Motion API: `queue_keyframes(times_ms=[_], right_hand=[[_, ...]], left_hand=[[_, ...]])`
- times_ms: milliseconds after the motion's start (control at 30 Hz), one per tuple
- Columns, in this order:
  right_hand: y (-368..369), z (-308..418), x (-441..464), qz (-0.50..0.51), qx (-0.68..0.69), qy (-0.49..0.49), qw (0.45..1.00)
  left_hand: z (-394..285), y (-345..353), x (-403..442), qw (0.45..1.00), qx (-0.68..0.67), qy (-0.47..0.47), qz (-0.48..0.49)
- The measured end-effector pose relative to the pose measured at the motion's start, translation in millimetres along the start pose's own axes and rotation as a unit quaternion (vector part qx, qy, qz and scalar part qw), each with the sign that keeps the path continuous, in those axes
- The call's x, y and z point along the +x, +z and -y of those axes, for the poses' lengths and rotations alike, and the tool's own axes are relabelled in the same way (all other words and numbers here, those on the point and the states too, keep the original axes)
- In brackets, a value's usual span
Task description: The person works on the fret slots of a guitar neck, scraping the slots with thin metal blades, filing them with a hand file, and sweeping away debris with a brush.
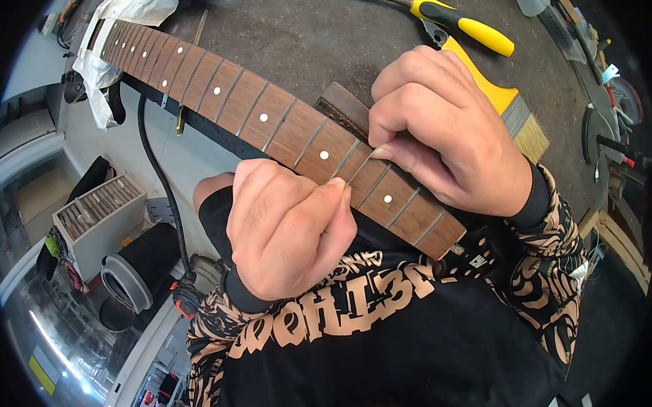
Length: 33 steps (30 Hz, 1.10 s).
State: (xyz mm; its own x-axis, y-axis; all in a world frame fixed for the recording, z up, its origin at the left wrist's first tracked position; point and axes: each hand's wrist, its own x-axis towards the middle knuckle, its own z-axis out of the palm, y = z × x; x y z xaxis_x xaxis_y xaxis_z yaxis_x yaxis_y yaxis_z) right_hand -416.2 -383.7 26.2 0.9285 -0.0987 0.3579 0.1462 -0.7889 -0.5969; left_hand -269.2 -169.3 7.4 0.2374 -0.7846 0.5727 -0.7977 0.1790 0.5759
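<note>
A guitar neck [233, 100] with a brown fretboard, white dot inlays and metal frets lies slanted across the bench edge, from upper left to lower right. Between my hands a thin piece of fret wire [362, 167] spans the board near its lower right end. My left hand [293, 227] is closed, pinching the wire's near end at the board's front side. Thumb and forefinger of my right hand [451, 129] pinch the far end, the other fingers curled. Whether the wire sits in a slot, I cannot tell. A dark wooden block [341, 107] lies just behind the neck.
On the dark bench [274, 40] lie a tool with a yellow-and-black handle [465, 25] and a yellow-handled brush [519, 120]. White paper [135, 9] wraps the neck's far end. A black hose [157, 169] hangs below the bench, beside a slotted box [99, 213].
</note>
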Motion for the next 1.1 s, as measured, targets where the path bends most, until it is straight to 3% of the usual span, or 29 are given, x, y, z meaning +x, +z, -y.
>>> queue_keyframes(times_ms=[400, 533, 633, 733, 833, 1000, 1100], right_hand=[[-5, -4, -1, 0.028, -0.003, -0.017, 0.999], [-15, -12, -2, -0.046, 0.097, 0.054, 0.993], [-43, -15, -10, -0.039, -0.08, 0.133, 0.987], [-61, -13, -29, 0.078, -0.281, 0.202, 0.935], [-54, 3, -41, 0.083, -0.294, 0.273, 0.912], [-45, 0, -44, 0.043, -0.323, 0.295, 0.898], [-45, -7, -45, 0.059, -0.327, 0.306, 0.892]], left_hand=[[-3, -3, 0, 1.0, -0.022, -0.009, 0.012], [2, -12, -1, 0.998, -0.047, -0.032, -0.025], [16, -27, -6, 0.992, -0.068, -0.067, -0.078], [27, -33, -12, 0.974, -0.098, -0.103, -0.175], [37, -35, -17, 0.94, -0.15, -0.147, -0.271], [44, -47, -24, 0.898, -0.253, -0.229, -0.278], [50, -49, -30, 0.894, -0.268, -0.22, -0.283]])
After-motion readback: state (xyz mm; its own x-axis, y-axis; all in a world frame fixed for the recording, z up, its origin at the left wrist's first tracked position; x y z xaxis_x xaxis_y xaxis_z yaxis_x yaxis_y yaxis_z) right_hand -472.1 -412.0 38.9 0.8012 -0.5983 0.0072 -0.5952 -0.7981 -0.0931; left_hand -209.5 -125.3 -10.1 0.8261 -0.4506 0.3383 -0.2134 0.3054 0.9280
